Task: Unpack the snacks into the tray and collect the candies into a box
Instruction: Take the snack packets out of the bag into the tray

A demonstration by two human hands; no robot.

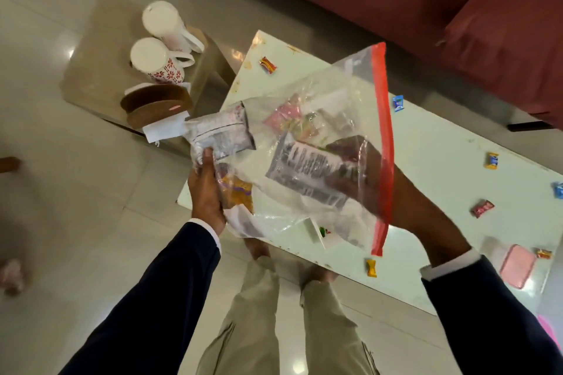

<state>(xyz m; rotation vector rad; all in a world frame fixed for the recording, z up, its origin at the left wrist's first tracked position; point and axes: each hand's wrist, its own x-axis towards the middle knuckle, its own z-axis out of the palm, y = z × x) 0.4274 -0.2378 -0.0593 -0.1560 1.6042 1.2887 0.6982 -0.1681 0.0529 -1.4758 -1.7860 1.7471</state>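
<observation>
Clear zip bag (304, 131) with red seal strip held above the pale desk (441, 143), left hand (205, 189) gripping its closed end, right hand (356, 161) inside the bag, fingers curled around a snack packet (307, 170), wrapped candies (491, 160) scattered on the desk

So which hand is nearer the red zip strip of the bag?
Right. The right hand is inside the bag beside the red zip strip; the left hand grips the bag's opposite end.
</observation>
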